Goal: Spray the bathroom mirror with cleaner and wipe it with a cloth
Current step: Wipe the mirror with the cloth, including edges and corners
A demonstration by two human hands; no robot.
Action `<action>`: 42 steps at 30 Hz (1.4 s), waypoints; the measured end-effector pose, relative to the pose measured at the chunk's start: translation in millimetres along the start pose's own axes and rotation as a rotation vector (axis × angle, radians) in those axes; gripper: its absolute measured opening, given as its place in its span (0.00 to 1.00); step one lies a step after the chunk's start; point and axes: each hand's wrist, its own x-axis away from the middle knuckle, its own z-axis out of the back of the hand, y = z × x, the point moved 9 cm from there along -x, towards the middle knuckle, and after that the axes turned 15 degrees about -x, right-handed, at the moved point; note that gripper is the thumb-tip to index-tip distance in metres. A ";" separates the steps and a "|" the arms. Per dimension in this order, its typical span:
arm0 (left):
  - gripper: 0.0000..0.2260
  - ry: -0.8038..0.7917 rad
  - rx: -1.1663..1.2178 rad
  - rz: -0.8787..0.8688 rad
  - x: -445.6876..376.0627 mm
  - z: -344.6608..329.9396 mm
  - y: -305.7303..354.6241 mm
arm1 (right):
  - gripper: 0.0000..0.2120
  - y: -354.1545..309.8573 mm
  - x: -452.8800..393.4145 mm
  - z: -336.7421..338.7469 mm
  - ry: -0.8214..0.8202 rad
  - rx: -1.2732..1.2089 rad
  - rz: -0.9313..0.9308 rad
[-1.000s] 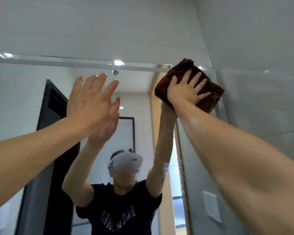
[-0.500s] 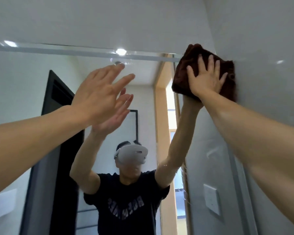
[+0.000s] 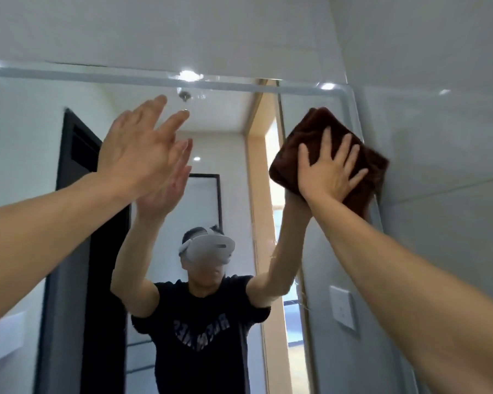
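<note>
The bathroom mirror [image 3: 34, 166] fills most of the view, its bevelled top edge running across the upper part. A folded brown cloth [image 3: 310, 129] lies flat against the glass near the mirror's upper right corner. My right hand [image 3: 328, 172] presses on the cloth with fingers spread straight. My left hand [image 3: 137, 152] is raised in front of the mirror's upper middle, fingers straight, holding nothing; whether its fingertips touch the glass I cannot tell. No spray bottle is in view.
A tiled side wall [image 3: 439, 137] meets the mirror's right edge just beside the cloth. White wall [image 3: 182, 29] rises above the mirror. The glass reflects a person with a headset, a dark door frame and a window.
My right hand and the cloth slid down from the mirror's top right corner along the right edge. My left hand stayed raised and shifted slightly.
</note>
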 end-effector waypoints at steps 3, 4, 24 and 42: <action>0.24 0.016 -0.166 0.004 11.4 1.5 -9.1 | 0.33 -10.7 15.2 -4.9 0.020 -0.028 -0.175; 0.24 0.013 -0.166 0.027 14.2 2.4 -15.3 | 0.33 -26.1 25.6 -11.9 0.003 -0.009 -0.121; 0.32 0.006 -0.220 -0.306 69.3 28.8 10.8 | 0.34 6.8 101.1 0.0 0.076 0.039 -0.137; 0.24 0.022 -0.061 -0.041 57.0 -1.6 50.8 | 0.35 13.9 123.7 5.7 -0.035 0.157 0.242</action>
